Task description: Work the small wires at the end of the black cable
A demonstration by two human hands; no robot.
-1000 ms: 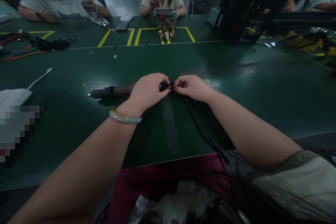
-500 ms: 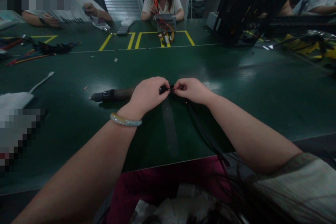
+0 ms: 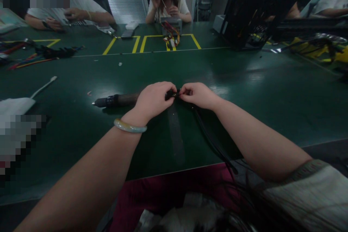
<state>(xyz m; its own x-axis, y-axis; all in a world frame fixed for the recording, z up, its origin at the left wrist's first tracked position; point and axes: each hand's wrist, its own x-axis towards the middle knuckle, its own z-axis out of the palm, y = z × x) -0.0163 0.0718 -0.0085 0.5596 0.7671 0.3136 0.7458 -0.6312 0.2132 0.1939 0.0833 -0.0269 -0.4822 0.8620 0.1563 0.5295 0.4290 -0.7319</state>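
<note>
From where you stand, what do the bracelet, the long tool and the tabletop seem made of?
Bracelet: polished stone or glass, perhaps; it gleams, pale green and tan.
Tool: probably plastic, its body dull; the tip glints like metal.
Tabletop: possibly rubber or vinyl; its smooth green catches light.

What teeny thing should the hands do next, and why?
Perhaps the right hand should gently wiggle the dark part to feel whether it is fixed. The left hand, which hides some of the tool, pinches there too, but any join is too small to see.
</note>
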